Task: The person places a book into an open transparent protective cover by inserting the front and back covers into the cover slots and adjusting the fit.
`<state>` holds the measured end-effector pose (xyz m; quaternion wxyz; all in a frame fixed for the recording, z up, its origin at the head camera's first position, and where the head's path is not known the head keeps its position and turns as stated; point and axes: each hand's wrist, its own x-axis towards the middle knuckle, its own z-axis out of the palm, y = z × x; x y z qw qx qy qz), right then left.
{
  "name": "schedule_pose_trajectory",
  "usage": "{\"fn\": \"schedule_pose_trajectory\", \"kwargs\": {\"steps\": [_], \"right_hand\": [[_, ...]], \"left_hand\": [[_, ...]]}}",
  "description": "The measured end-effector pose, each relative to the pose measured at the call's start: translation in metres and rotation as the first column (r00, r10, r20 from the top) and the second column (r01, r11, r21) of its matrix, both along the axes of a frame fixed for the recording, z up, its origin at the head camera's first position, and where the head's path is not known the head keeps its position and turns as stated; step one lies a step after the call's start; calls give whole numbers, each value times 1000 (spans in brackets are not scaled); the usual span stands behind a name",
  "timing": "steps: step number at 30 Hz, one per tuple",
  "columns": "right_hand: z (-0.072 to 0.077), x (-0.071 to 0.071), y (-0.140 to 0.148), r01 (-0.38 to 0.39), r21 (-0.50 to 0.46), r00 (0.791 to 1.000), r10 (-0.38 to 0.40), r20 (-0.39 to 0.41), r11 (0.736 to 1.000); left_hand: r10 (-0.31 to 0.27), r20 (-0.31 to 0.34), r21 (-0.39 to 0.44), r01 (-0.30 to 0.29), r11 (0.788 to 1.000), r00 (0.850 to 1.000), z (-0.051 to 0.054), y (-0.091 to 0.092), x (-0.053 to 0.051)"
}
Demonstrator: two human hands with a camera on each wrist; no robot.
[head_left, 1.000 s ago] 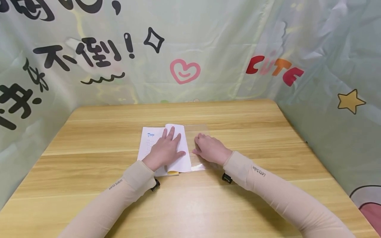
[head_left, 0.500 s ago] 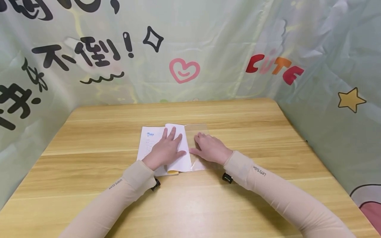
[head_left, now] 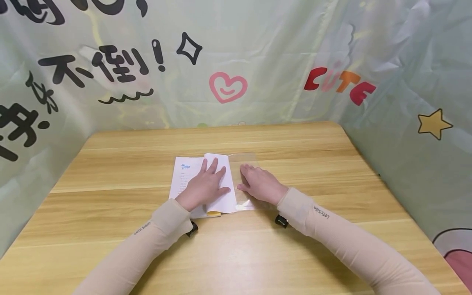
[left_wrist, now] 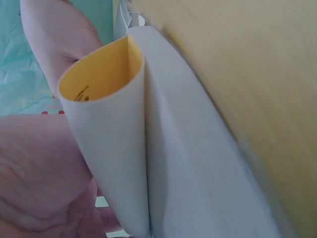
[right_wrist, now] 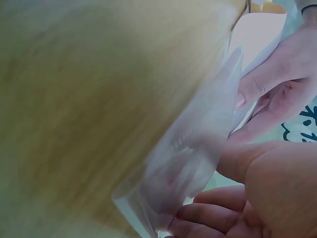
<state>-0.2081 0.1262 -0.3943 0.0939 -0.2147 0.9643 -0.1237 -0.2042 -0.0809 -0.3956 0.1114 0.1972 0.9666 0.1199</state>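
A booklet [head_left: 179,180] with printed white pages lies open on the table. My left hand [head_left: 204,186] rests with spread fingers on its folded-over white leaf [head_left: 225,203]; the yellow inside of that leaf [left_wrist: 106,74] shows in the left wrist view, where it bulges into a curl. Right of the booklet is a clear plastic cover [head_left: 243,159]. My right hand [head_left: 263,185] touches this plastic, fingers bent and thumb stretched out toward the booklet. In the right wrist view a raised plastic flap [right_wrist: 198,119] partly veils the thumb tip, and the thumb stands apart from the fingers.
The wooden table [head_left: 236,258] extends around the booklet on all sides. A pale printed cloth [head_left: 273,53] hangs behind it and along both sides. A small black device [head_left: 281,221] is worn at the right wrist, and another black device [head_left: 192,228] at the left.
My right thumb has reached out toward the booklet and drawn back slightly, and the glare on the plastic's lower edge has shifted. My left hand and the booklet stay in place.
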Motion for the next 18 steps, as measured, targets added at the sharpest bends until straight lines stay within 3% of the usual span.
{"fn": "schedule_pose_trajectory", "kwargs": {"steps": [8, 18], "right_hand": [[-1, -1, 3, -14, -49, 1000, 13, -21, 999], [-1, 0, 1, -13, -9, 1000, 13, -12, 1000]], "left_hand": [[-29, 3, 30, 29, 999, 1000, -2, -3, 0], [-8, -7, 30, 8, 1000, 1000, -1, 1, 1]]}}
